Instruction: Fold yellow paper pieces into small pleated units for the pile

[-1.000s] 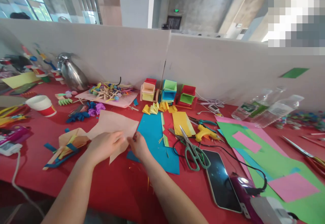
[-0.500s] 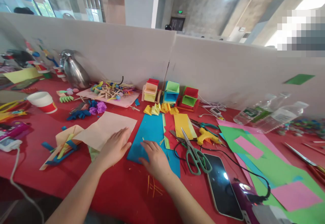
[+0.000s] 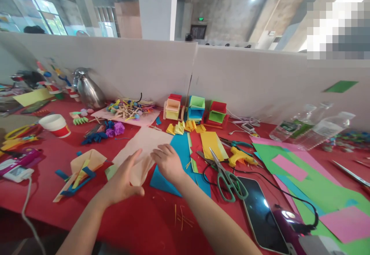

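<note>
A sheet of peach paper (image 3: 147, 141) lies in front of me, its near right part bent up, overlapping a blue sheet (image 3: 164, 181). My right hand (image 3: 169, 164) has its fingers curled at the bent right edge of the peach paper, pinching it. At the paper's near left side my left hand (image 3: 123, 181) is open, thumb well apart from the fingers. Left of that hand rests a small construction of paper and blue strips (image 3: 79, 172). Green-handled scissors (image 3: 227, 179) lie right of the right hand, close to a yellow paper stack (image 3: 212, 147).
Three small folded-paper constructions, the middle one green and blue (image 3: 196, 107), stand by the partition (image 3: 138, 66). A paper cup (image 3: 55, 125) and steel jug (image 3: 88, 89) are left. Rightward are a phone (image 3: 264, 212), a yellow glue gun (image 3: 243, 157), coloured sheets and plastic bottles (image 3: 326, 129).
The peach paper has shifted right over the blue sheet and bent up. My right hand has moved from the blue sheet to the paper's edge. My left thumb has spread away from the fingers.
</note>
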### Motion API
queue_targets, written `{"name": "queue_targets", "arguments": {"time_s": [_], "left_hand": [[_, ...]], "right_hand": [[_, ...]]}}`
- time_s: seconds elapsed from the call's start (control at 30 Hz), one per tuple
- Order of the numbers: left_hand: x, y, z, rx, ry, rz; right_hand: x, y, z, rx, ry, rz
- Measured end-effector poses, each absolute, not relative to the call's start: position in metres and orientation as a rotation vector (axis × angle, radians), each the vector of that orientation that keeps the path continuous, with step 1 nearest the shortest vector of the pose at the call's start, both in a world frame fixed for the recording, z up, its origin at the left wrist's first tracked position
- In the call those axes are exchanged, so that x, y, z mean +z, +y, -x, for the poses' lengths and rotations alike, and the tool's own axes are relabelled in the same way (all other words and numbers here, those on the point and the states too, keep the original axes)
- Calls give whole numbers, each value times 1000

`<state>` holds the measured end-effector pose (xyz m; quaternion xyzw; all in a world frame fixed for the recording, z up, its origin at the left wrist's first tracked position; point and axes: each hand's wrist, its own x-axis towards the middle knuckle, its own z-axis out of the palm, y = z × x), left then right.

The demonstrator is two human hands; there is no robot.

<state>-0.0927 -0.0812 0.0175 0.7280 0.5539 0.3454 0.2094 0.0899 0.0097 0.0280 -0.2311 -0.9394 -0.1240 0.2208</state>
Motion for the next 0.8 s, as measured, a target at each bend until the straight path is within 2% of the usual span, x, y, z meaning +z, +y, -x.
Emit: {"name": "queue_targets", "arguments": {"time_s": [0.13, 0.37, 0.5, 0.57, 0.7, 0.8], "left_hand": [[10, -89, 71, 619, 1428, -2390], [-14, -85, 66, 607, 1121, -2325], [-10, -75, 83, 479, 1031, -2289], [-3, -64, 86, 532, 1044, -2337], [11, -34, 82, 866, 1168, -2389], [9, -20, 77, 750, 1138, -2429]], "right_hand": [[38, -31, -139, -416, -2477, 865], [0, -68, -198, -91, -2484, 984], [4, -65, -220, -22, -2400, 946], [17, -63, -224, -91, -2389, 896], [37, -57, -226, -220, -2340, 910], [31, -53, -226, -132, -2390, 1006]]}}
